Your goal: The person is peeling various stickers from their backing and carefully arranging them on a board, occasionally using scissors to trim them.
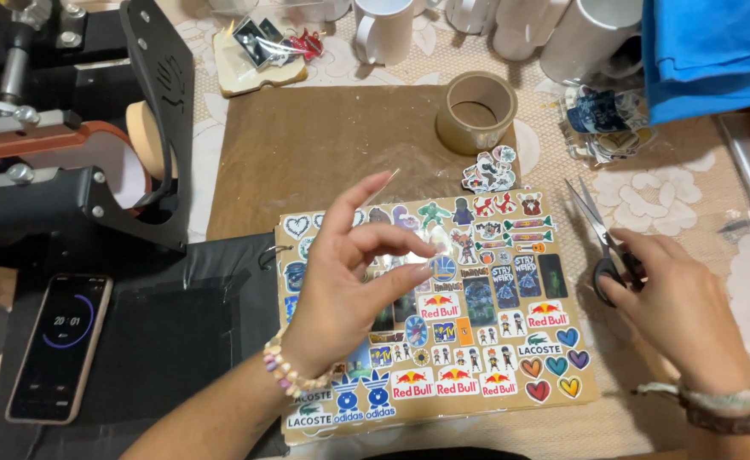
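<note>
My left hand hovers over a brown card board covered in colourful stickers, pinching a small clear piece of tape or film between thumb and fingers. A beaded bracelet circles that wrist. My right hand rests on the table to the right of the board, its fingers on the black handles of a pair of scissors whose blades point away from me. A woven band and a dark strap sit on the right wrist.
A roll of brown tape and a small sticker pile lie behind the board on a brown mat. A black mug press stands at left, a phone below it. White mugs line the back; blue cloth lies far right.
</note>
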